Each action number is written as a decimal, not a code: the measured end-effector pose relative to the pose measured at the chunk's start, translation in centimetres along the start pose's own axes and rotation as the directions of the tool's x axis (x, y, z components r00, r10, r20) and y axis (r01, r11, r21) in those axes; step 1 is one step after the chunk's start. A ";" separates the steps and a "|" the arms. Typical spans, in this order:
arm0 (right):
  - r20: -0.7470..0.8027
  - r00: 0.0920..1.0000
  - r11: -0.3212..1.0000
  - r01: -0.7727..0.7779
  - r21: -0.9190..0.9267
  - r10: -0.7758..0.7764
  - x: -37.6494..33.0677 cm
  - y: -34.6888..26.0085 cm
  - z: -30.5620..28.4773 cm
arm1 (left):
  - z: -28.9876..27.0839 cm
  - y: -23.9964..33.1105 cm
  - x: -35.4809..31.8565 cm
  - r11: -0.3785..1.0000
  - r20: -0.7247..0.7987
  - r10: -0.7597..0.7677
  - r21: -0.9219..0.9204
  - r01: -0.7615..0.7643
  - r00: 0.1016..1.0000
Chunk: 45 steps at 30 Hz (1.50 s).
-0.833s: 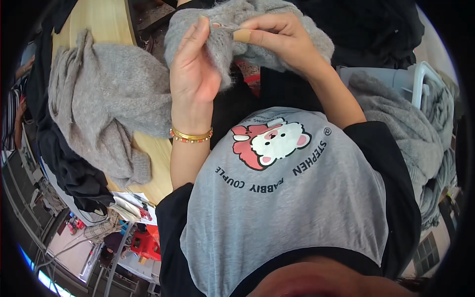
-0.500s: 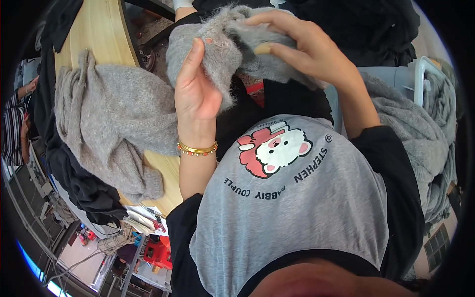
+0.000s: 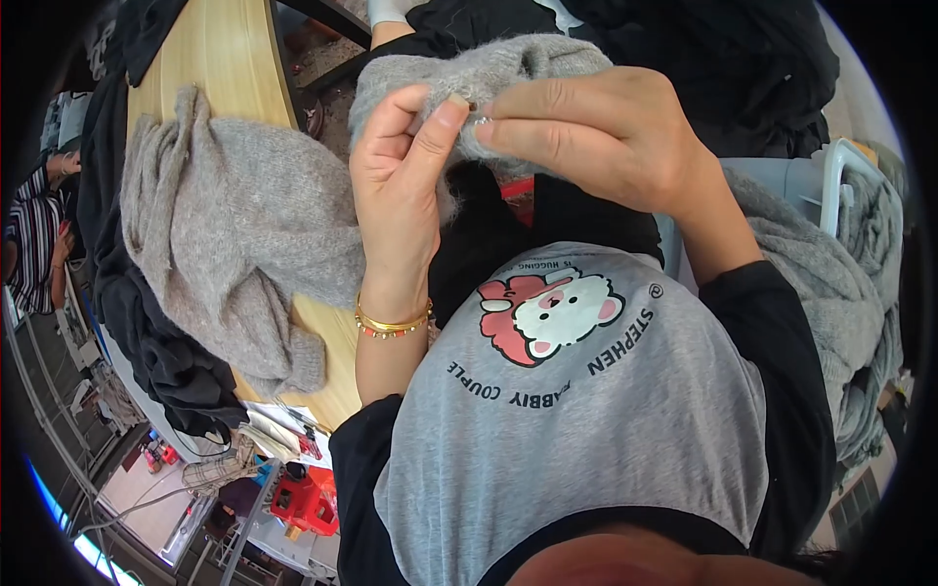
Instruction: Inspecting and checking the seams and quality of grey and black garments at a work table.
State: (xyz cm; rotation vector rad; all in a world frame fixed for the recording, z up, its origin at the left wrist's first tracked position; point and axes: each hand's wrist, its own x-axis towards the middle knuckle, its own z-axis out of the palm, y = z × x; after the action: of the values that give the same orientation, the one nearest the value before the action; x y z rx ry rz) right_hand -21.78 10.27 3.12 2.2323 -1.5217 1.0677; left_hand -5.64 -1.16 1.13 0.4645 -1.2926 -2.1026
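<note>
Lying bunched just beyond both hands, on the side away from the torso, a fuzzy grey knitted garment (image 3: 576,55) runs its longer way roughly left to right. The left hand (image 3: 399,186) stands upright at its near left part, thumb and fingers closed on the knit. The right hand (image 3: 630,142) comes in from the right across the garment's near side, thumb and forefinger drawn to a narrow pinch just beside the left thumb tip; what sits between them is too small to tell. Both sets of fingertips meet left of the garment's middle, so the left palm is nearer that spot. To the left, a second grey knitted piece with loose folds (image 3: 234,186) rests on a pale wooden table (image 3: 327,342), apart from the pinch.
</note>
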 end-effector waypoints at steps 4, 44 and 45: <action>-0.060 0.998 1.000 -0.011 -0.001 0.011 -0.7 0.1 1.2 | 0.1 -0.1 -0.6 0.995 0.023 0.053 0.089 -0.055 0.998; 0.360 0.889 0.444 -0.454 0.772 0.282 -0.7 1.9 0.7 | -1.4 0.0 -2.1 0.584 0.368 0.363 0.626 -0.517 0.856; 0.591 0.700 0.162 -0.690 0.706 0.401 -0.6 1.4 0.1 | -1.5 0.0 -2.2 0.641 0.344 0.335 0.599 -0.480 0.877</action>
State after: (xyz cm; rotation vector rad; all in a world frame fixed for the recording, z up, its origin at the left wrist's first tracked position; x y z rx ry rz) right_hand -23.07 9.99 2.37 2.4674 -2.4283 2.4514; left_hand -3.19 -0.70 0.37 0.2020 -2.0670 -1.2692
